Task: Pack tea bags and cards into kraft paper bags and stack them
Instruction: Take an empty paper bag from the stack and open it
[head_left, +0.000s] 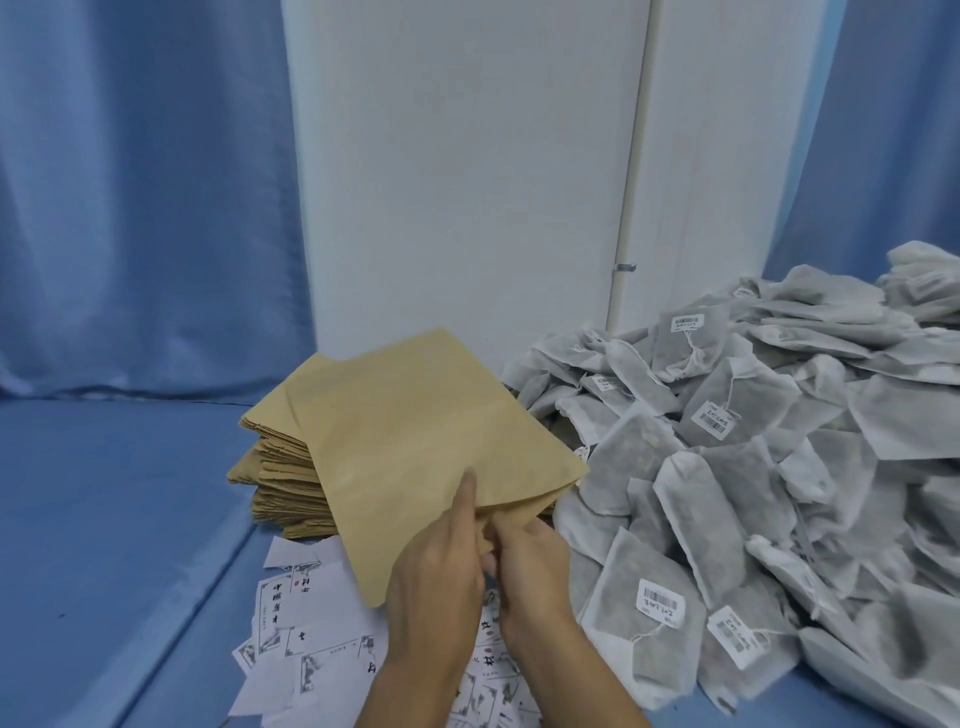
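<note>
Mouth of kraft paper bag (415, 457) faces lower centre, pinched by left hand (436, 587) and right hand (535, 571); tea bags (737, 415) lie nearer right hand.

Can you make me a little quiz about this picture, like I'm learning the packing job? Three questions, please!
1. True or false: the left hand and the right hand both hold the flat brown kraft paper bag.
2. On which side of that bag does the heap of grey mesh tea bags with barcode labels lie? A) left B) right C) underneath
3. Fill in: the white printed paper cards lie in front of the stack of brown kraft paper bags, on the ___ cloth.

Key: 1 true; 2 B; 3 blue.
</note>
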